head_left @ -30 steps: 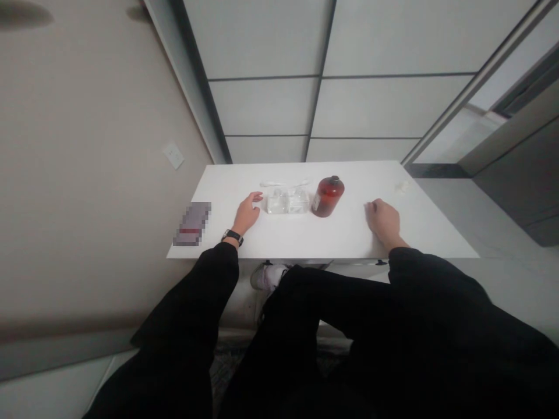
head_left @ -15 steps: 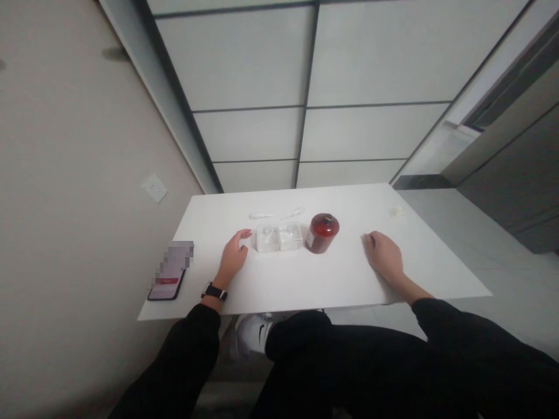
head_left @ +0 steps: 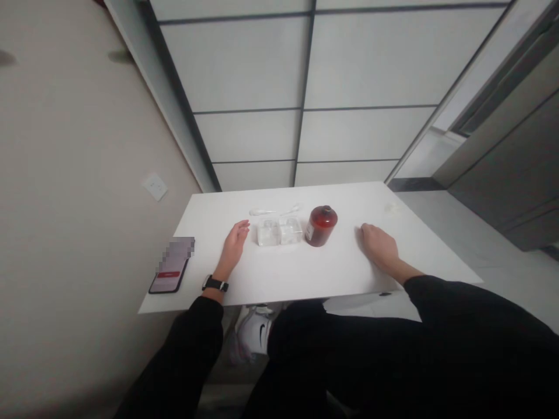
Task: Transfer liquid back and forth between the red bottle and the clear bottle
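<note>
On the white table (head_left: pixel 279 279), two small clear square containers (head_left: pixel 279 231) stand side by side in the middle. Just right of them is an upright red-brown bottle (head_left: pixel 321 226) with a dark top and a pale label. Two thin clear utensils (head_left: pixel 262 212) lie behind the containers. My left hand (head_left: pixel 234 238) rests left of the containers, fingers apart and holding nothing. My right hand (head_left: pixel 379 245) lies on the table right of the bottle, fingers curled closed; I see nothing in it.
A phone (head_left: pixel 172 267) lies at the table's left edge, beside the wall. A small pale, blurry item (head_left: pixel 392 207) is near the back right corner. White panels (head_left: pixel 349 134) rise behind the table. A shoe (head_left: pixel 257 331) shows below the front edge.
The view has shifted slightly. My left hand's fingers have drawn a little closer together. The table objects keep their places.
</note>
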The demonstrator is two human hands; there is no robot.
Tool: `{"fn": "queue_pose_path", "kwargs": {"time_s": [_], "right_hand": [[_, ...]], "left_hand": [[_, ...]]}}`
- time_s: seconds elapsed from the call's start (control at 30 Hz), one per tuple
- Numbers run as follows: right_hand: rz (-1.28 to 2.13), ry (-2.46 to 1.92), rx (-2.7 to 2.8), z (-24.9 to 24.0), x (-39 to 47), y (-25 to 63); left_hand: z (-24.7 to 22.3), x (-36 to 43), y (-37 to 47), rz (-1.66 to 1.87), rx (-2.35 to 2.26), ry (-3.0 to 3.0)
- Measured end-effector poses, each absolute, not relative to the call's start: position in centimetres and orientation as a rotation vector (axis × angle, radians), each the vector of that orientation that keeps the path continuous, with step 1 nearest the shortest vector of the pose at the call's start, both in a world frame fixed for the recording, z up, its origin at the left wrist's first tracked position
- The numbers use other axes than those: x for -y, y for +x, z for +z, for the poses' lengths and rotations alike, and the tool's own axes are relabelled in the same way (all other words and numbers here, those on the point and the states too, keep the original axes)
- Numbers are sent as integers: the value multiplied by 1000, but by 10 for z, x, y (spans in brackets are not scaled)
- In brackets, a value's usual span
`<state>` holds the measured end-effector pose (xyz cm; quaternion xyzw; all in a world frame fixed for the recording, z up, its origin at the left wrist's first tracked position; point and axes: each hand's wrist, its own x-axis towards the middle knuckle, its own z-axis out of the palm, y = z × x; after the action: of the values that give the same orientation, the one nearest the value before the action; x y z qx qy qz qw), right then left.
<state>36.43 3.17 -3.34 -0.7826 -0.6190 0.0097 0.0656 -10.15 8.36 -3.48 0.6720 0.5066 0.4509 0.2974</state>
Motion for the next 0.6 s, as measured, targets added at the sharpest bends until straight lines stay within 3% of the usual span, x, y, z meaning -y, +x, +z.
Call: {"fn": "queue_pose_path", "kwargs": {"time_s": [0.33, 0.6], "right_hand": [[395, -2214, 1334, -22, -45, 347], [687, -1656, 775, -41, -90, 322]], "left_hand": [[21, -85, -67, 984, -1191, 2124], [40, -105, -41, 684, -1105, 2267]]}}
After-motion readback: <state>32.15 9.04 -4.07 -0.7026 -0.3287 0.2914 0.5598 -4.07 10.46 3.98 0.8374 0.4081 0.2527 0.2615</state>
